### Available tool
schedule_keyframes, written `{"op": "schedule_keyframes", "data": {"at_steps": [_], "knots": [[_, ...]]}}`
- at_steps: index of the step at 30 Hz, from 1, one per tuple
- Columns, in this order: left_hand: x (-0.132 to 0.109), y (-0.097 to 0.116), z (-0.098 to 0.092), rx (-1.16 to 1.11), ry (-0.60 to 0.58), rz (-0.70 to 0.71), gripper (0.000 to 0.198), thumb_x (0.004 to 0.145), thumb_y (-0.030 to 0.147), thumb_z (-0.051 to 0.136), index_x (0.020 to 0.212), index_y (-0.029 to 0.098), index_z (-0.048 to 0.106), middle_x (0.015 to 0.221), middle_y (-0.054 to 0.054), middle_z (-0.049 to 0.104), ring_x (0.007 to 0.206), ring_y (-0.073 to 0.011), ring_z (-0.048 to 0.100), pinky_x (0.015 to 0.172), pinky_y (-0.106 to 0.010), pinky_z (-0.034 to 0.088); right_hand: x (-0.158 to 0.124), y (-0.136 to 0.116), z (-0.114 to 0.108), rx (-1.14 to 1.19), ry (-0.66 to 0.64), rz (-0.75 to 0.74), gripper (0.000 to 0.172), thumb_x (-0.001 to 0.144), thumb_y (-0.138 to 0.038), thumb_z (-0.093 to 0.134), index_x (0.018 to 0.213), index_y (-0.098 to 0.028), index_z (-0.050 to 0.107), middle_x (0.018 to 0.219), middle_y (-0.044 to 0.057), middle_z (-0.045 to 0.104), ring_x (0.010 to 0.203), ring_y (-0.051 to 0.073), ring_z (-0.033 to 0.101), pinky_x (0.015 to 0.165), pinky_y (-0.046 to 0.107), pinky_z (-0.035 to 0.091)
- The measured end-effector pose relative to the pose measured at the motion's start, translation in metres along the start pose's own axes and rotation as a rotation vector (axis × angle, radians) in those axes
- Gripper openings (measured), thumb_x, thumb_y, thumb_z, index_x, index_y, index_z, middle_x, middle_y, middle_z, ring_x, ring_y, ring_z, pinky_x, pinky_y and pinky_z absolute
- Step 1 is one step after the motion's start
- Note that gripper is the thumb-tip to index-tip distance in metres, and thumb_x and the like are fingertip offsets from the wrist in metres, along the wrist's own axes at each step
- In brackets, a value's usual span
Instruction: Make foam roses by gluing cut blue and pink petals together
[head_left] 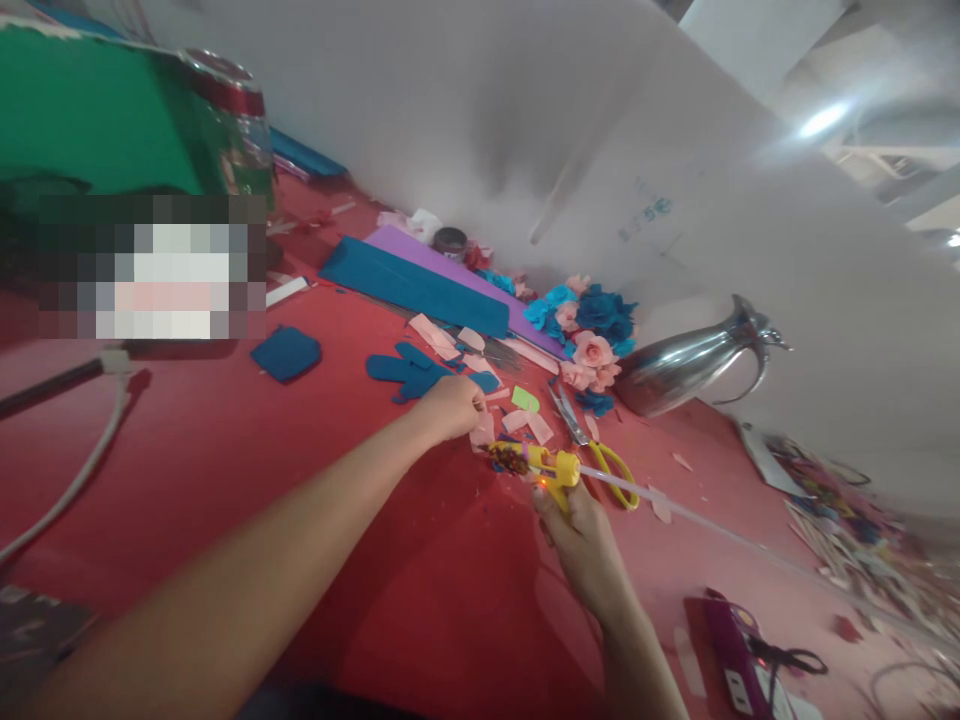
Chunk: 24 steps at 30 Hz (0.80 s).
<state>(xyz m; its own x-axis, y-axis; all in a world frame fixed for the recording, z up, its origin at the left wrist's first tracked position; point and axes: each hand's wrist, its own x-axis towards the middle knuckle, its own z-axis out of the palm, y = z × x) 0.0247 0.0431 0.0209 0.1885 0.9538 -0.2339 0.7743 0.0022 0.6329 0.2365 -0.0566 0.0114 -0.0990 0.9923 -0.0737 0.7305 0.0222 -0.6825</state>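
My right hand (574, 535) is wrapped round the handle of a yellow hot glue gun (555, 466), whose small red light glows. A long clear glue stick (675, 508) sticks out of its back. The dark-stained nozzle points left, close below the fingers of my left hand (450, 408). Those fingers are pinched at a pale pink paper petal (482, 432). Under and beside the left hand lie blue paper petals (409, 372). More pink petals (538, 428) and a lime green paper piece (525, 399) are just to the right.
Yellow-handled scissors (611, 475) lie beyond the glue gun. Paper flowers (592, 350), blue sheets (416, 287) and a purple sheet (420, 255) are along the wall. A metal jug (679, 365) stands right; a purple power strip (727, 650) is at front right. A glass jar (232, 120) stands left.
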Motion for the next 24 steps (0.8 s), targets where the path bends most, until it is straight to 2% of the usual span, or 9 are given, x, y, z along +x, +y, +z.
{"op": "schedule_keyframes", "data": {"at_steps": [5, 11, 19, 24], "knots": [[0.001, -0.002, 0.001, 0.015, 0.007, 0.015, 0.021, 0.063, 0.011, 0.062, 0.078, 0.017, 0.075, 0.076, -0.005, 0.072, 0.073, -0.0171, 0.062, 0.060, -0.023, 0.038, 0.000, -0.001, -0.003, 0.021, 0.010, 0.022, 0.028, 0.088, -0.047, 0.047, 0.085, -0.020, 0.053, 0.058, -0.004, 0.049, 0.051, 0.014, 0.046, 0.050, 0.025, 0.035], [0.003, -0.004, 0.003, 0.034, 0.008, 0.018, 0.019, 0.063, 0.011, 0.062, 0.076, 0.017, 0.074, 0.073, -0.004, 0.069, 0.069, -0.0157, 0.060, 0.058, -0.023, 0.036, 0.002, 0.002, -0.005, 0.022, 0.033, 0.018, 0.029, 0.088, -0.048, 0.047, 0.086, -0.020, 0.054, 0.056, -0.004, 0.045, 0.050, 0.014, 0.043, 0.050, 0.025, 0.034], [0.004, -0.003, 0.003, -0.097, 0.030, -0.028, 0.006, 0.058, 0.016, 0.070, 0.064, 0.019, 0.070, 0.062, -0.002, 0.065, 0.066, -0.0168, 0.059, 0.061, -0.024, 0.038, 0.001, 0.006, -0.006, 0.031, 0.072, 0.020, 0.028, 0.087, -0.047, 0.049, 0.090, -0.020, 0.056, 0.059, -0.003, 0.049, 0.053, 0.014, 0.045, 0.051, 0.025, 0.035], [0.004, -0.004, 0.003, -0.041, 0.032, -0.017, 0.011, 0.060, 0.010, 0.063, 0.065, 0.018, 0.069, 0.063, -0.002, 0.065, 0.068, -0.0165, 0.059, 0.059, -0.024, 0.037, 0.010, 0.009, -0.021, 0.240, 0.128, 0.073, 0.038, 0.079, -0.056, 0.056, 0.084, -0.018, 0.057, 0.050, -0.004, 0.048, 0.045, 0.013, 0.044, 0.046, 0.025, 0.034]]}}
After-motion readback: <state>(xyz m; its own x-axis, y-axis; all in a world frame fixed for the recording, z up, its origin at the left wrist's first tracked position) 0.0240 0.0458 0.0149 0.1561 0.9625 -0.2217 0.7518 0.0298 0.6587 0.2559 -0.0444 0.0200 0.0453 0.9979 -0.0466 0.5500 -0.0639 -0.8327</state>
